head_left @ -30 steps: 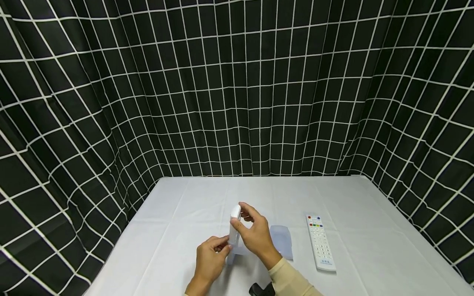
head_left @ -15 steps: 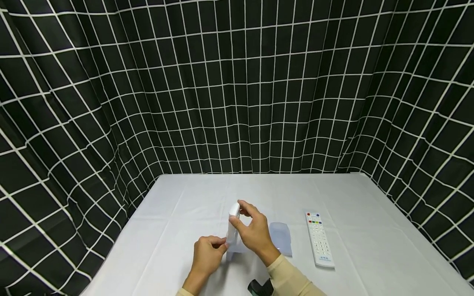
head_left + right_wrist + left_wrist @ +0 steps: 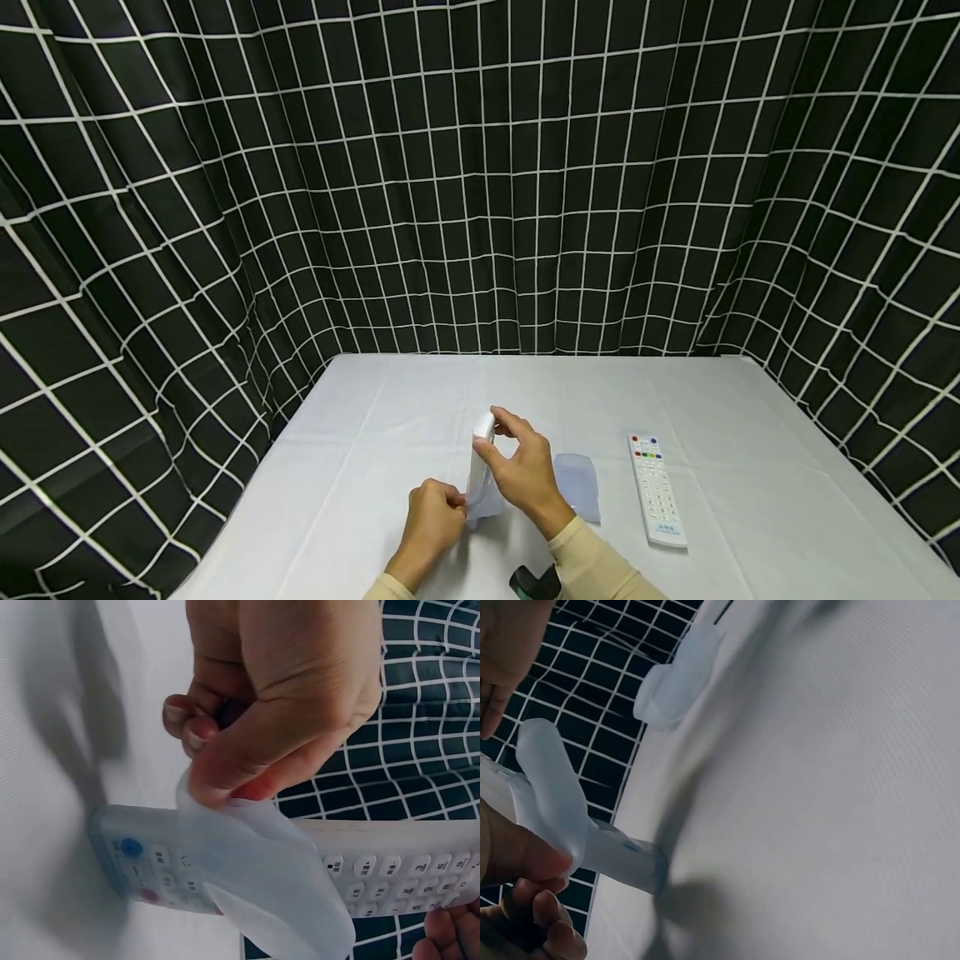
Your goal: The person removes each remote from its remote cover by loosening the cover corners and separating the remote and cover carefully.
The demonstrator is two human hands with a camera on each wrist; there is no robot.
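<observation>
A white remote control [image 3: 481, 458] stands nearly upright over the table, its buttons visible in the right wrist view. My right hand [image 3: 527, 473] grips its upper end between thumb and fingers; only fingertips show in the right wrist view. A translucent, soft sleeve-like cover [image 3: 270, 874] wraps the remote's lower end, with a loose part folded outward across the buttons. My left hand [image 3: 435, 523] pinches the edge of this cover between thumb and fingers, also plain in the left wrist view. The lower end of the remote shows blue and red buttons through the cover.
A second white remote control [image 3: 657, 490] lies on the white-clothed table [image 3: 360, 467] to the right. Between it and my right hand lies another translucent cover [image 3: 577, 487]. A black object [image 3: 534, 583] sits by my right forearm. A dark gridded curtain [image 3: 517, 183] surrounds the table.
My left hand has turned so its knuckles face up more, and the cover's loose part has shifted with it. My right hand keeps its grip on the remote. The head view has shifted slightly.
</observation>
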